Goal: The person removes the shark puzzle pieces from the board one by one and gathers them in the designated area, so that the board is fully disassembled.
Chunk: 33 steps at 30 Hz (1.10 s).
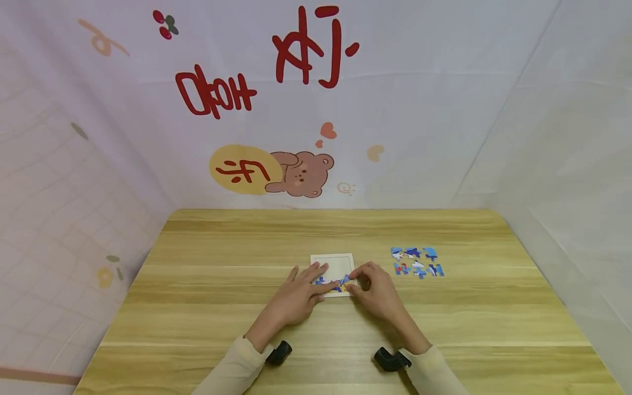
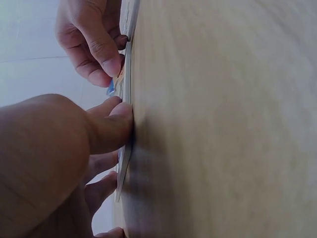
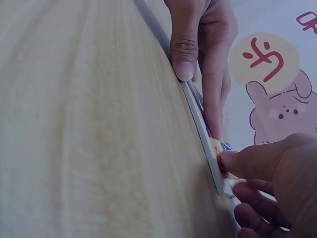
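A square puzzle board with a pale frame (image 1: 332, 255) lies on the table, its near part filled with blue and orange puzzle pieces. My left hand (image 1: 298, 296) rests over the board's left side, fingers spread and fairly straight, the index finger pressing on the fitted pieces. In the left wrist view, its thumb (image 2: 121, 119) touches the board's near edge. At the board's lower right corner, my right hand (image 1: 377, 291) pinches a puzzle piece (image 3: 216, 148) between thumb and curled index finger; the piece, partly orange, is mostly covered by those fingers.
Several loose puzzle pieces (image 1: 418, 262) lie in two rows on the table, to the right of the board. A wood-grain table (image 1: 222, 247) reaches back to a white cloth wall (image 1: 419, 109) printed with a bear. Black wrist devices (image 1: 390, 359) sit at both cuffs.
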Each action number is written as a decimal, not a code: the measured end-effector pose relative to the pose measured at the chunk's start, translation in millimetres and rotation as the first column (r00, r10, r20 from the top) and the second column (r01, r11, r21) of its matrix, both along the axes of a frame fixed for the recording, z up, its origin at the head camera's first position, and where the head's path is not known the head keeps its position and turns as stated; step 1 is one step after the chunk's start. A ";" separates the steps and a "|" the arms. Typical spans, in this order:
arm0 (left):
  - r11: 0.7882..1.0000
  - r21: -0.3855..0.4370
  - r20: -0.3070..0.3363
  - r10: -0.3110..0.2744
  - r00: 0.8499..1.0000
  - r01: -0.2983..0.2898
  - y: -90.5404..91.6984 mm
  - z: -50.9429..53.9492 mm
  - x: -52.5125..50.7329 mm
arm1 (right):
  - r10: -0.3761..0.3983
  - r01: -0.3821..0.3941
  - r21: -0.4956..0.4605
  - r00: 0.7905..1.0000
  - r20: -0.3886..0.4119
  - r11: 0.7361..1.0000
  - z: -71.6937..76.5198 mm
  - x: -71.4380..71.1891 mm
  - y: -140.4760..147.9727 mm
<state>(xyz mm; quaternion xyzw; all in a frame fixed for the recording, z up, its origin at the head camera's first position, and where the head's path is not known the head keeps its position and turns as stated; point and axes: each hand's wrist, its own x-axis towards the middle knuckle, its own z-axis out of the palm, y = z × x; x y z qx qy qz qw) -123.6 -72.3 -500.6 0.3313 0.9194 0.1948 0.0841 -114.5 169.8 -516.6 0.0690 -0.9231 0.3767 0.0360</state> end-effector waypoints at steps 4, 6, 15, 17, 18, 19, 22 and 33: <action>1.000 0.000 -0.007 0.003 1.000 -0.003 0.9 -0.5 0.1 | 0.021 -0.020 -0.058 1.000 0.021 0.998 2.3 0.0 0.9; 1.000 0.000 -0.013 0.004 1.000 -0.004 0.8 -0.9 0.0 | 0.028 -0.027 -0.081 0.999 0.022 0.996 2.4 -0.3 1.5; 1.000 0.004 -0.022 0.004 1.000 -0.004 -1.6 -1.2 0.0 | 0.088 -0.089 -0.126 0.996 -0.014 0.988 0.7 0.4 8.1; 1.000 0.006 -0.019 0.002 1.000 -0.002 -1.5 -0.7 -0.3 | 0.090 -0.090 -0.135 0.996 -0.007 0.987 0.7 0.6 12.6; 1.000 0.006 -0.017 0.001 1.000 -0.001 -1.4 -0.5 -0.5 | 0.088 -0.087 -0.141 0.996 -0.002 0.986 0.8 0.6 15.4; 1.000 0.004 -0.016 0.001 1.000 -0.001 -1.3 -0.5 -0.7 | 0.084 -0.082 -0.148 0.996 0.004 0.986 1.4 0.7 18.5; 1.000 0.000 -0.011 0.001 1.000 -0.001 -0.4 -0.7 -1.1 | 0.072 -0.070 -0.166 0.997 0.007 0.984 2.3 1.3 29.9; 1.000 0.005 0.004 -0.001 1.000 0.001 0.2 -2.2 -0.1 | 0.030 -0.027 -0.165 0.999 0.014 0.986 5.3 7.2 72.9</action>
